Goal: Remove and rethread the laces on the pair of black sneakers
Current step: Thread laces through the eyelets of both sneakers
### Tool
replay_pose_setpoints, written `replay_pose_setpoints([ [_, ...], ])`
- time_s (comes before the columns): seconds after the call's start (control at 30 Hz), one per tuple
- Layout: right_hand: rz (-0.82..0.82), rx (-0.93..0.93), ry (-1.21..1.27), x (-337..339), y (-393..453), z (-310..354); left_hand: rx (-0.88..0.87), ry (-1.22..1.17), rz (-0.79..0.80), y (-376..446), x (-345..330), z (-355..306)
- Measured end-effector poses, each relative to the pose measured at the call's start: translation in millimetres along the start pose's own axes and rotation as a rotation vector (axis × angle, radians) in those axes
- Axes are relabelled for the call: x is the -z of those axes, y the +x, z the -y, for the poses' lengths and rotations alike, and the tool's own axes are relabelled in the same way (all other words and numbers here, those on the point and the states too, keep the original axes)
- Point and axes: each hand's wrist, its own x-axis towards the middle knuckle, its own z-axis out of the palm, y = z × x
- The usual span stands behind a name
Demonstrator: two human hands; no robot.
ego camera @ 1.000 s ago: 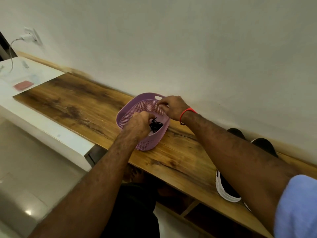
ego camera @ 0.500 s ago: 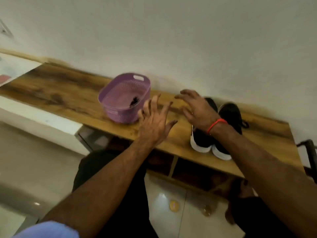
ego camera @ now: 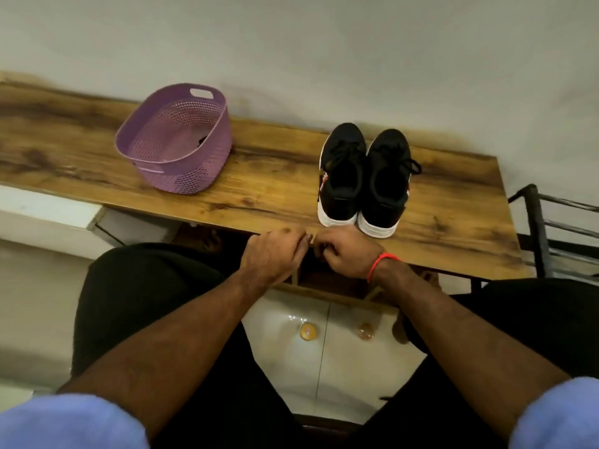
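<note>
The pair of black sneakers (ego camera: 364,179) with white soles is sitting side by side and touching on the wooden surface (ego camera: 275,186), heels facing the person, toes pointing at the wall, black laces (ego camera: 411,166) still threaded.

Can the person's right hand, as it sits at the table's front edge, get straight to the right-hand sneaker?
Probably yes: the right hand sits just in front of the right-hand sneaker, whose heel faces it, with only bare table between.

Wooden bench (ego camera: 275,186); purple basket (ego camera: 176,140), black sneakers (ego camera: 364,179)
</note>
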Motion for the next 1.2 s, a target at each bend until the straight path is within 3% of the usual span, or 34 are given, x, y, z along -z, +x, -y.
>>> replay_pose_setpoints([
  [0.13,0.222,-0.182,0.017,-21.9,-13.6,-26.5,0.026,0.091,0.294,-4.2,-32.8,-6.1],
  [0.27,0.397,-0.324,0.025,-54.2,-31.4,-57.4,0.131,0.033,0.632,-29.0,-97.7,0.1],
  [0.43,0.591,-0.531,0.036,-110.6,-57.3,-107.2,0.151,0.119,0.859,-61.3,-167.3,-7.3],
  [0.67,0.567,-0.860,0.165,-190.9,-83.2,-156.0,0.260,-0.054,0.935,-63.1,-235.3,-5.2],
  [0.97,0.520,-1.188,0.232,-261.8,-95.4,-200.3,0.468,-0.181,0.878,-64.9,-313.4,-7.9],
  [1.2,0.430,-1.262,0.202,-298.7,-89.3,-237.2,0.479,-0.150,0.932,-63.0,-350.4,-12.2],
])
